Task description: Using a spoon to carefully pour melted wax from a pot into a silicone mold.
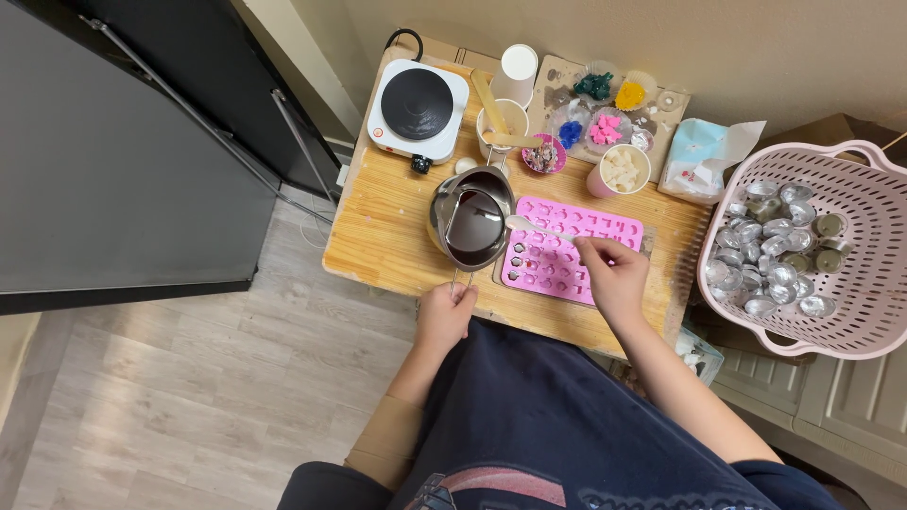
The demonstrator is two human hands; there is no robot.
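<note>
My left hand point(446, 314) grips the wire handle of a small steel melting pot point(470, 222) that holds dark liquid and sits on a wooden table point(383, 236). My right hand point(614, 274) holds a spoon point(534, 226) by its handle, with the bowl of the spoon at the pot's right rim. Under the right hand lies a pink silicone mould point(567, 255) with several small cavities, right beside the pot.
A white single hotplate point(419, 109) stands at the back left. Behind the pot are paper cups point(515, 71), a cup of white chunks point(622, 170), small dishes of coloured pieces point(605, 127) and a tissue pack point(704, 156). A pink basket point(874, 312) of metal cups sits right.
</note>
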